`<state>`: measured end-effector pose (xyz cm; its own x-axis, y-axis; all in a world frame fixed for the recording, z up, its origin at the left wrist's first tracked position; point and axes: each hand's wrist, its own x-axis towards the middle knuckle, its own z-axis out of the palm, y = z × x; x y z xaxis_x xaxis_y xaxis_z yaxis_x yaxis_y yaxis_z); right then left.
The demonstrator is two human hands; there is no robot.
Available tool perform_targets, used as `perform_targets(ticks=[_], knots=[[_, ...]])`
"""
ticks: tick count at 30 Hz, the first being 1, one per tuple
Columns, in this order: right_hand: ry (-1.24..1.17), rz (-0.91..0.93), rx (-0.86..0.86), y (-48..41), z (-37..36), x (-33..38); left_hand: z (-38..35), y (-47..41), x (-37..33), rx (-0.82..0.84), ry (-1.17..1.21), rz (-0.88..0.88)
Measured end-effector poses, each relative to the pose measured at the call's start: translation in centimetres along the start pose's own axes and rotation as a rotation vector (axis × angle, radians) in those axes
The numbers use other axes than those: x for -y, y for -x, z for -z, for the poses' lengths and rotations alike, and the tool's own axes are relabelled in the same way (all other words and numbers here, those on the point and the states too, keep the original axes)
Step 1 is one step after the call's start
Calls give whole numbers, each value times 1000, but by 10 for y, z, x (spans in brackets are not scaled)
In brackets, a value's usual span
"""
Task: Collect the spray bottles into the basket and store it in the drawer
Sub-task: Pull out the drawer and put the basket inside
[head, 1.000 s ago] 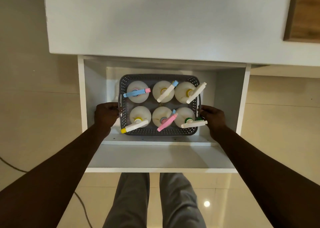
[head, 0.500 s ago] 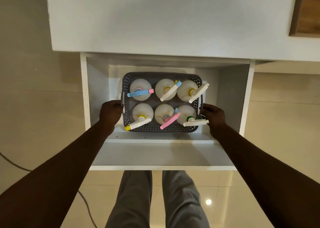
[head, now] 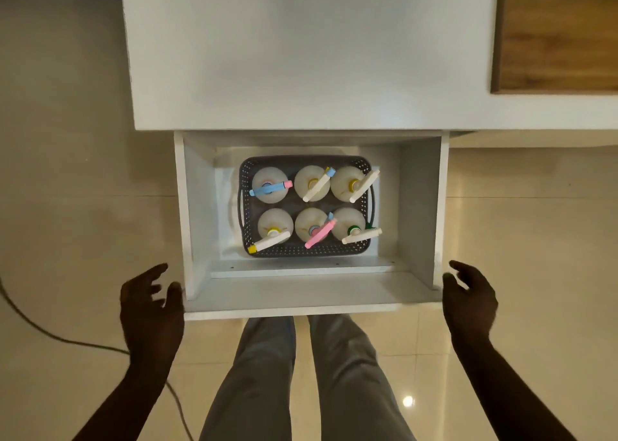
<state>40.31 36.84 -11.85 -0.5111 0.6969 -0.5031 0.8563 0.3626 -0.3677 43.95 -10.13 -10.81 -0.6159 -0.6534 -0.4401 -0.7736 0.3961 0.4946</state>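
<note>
Basket [head: 306,250]: grey, holes all round, sitting flat on the floor of the drawer, pushed toward the back and a little left of the middle. Nobody's touching it.
Spray bottles [head: 311,183]: six of them, all upright inside the basket, two rows of three, packed so they touch or nearly touch.
Back row: blue trigger with a pink tip on the left bottle, white trigger with a blue tip in the middle, plain white trigger on the right.
Front row: white trigger with a yellow tip on the left, pink trigger in the middle, white trigger with a green collar on the right. That last trigger pokes out over the basket's right rim.
Drawer [head: 301,295]: white, pulled wide open from under the white cabinet [head: 301,56], bare floor showing around the basket on every side.
Left hand [head: 152,310]: open, fingers spread, empty, just outside the drawer's front left corner, thumb right by the edge.
Right hand [head: 470,302]: also open and empty, just outside the drawer's front right corner.
Legs [head: 301,373]: grey trousers, right below the drawer front.
Cable [head: 50,333]: dark, lying on the tiled floor, left of the drawer.
</note>
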Motion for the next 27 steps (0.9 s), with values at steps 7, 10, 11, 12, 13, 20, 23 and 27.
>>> perform_targets(ticks=[7,10,11,12,13,20,23,27], knots=[[-316,-518,-15,16,1,-33,8,2,45,6,380,714],[-559,-657,-80,14,-6,-20,6,1,42,-2,573,780],[-605,-674,-100,13,-8,-16,6,1,43,2,609,793],[-630,-684,-110,12,-9,-12,6,0,43,4,630,794],[-623,-690,-115,11,-9,-9,5,1,43,-1,644,791],[-710,-725,43,-8,-5,3,3,-9,31,-41,703,770],[-671,-657,-40,-7,-7,18,2,-17,22,-41,713,742],[-702,-631,-58,-13,-11,41,-3,-34,6,-72,754,736]])
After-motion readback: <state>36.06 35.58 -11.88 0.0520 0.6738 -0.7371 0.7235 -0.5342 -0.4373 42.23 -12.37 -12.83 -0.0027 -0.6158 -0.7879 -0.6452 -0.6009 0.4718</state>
